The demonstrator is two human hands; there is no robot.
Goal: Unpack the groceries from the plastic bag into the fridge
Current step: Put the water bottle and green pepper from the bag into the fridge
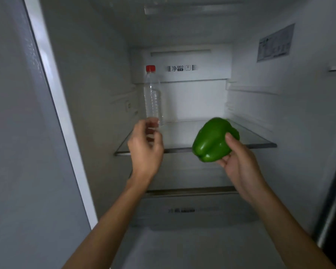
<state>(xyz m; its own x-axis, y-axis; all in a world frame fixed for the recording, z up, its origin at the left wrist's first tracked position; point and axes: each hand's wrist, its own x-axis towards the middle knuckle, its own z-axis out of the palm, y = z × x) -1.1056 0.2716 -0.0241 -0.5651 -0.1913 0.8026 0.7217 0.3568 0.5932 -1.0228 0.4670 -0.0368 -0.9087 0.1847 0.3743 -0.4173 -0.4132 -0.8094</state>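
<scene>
1. Two bare forearms reach up from the lower edge into the open fridge (97, 74), the hands near each other but apart.
2. Below both hands sits a pale drawer (192, 210) with a blurred label on its front.
3. The right hand (239, 164) holds a green pepper (213, 140). The thumb presses on its upper right side and the fingers curl under it. The pepper sits to the upper left of the palm, in front of the front edge of a glass shelf (256, 140). I cannot tell whether it touches the shelf.
4. The left hand (145, 146) is level with the pepper and to its left, back of the hand towards the camera. Its thumb and fingers are loosely curled at the foot of a clear bottle (152, 94). I cannot tell whether they grip the bottle or only hover round it.
5. The bottle rises upright just above and behind the left hand, standing on the left part of the shelf, with a red cap (150, 68) on top.
6. Beyond both hands, the back wall carries a small printed strip (181, 68).
7. Above the right hand, a sticker (275, 43) is on the right inner wall.
</scene>
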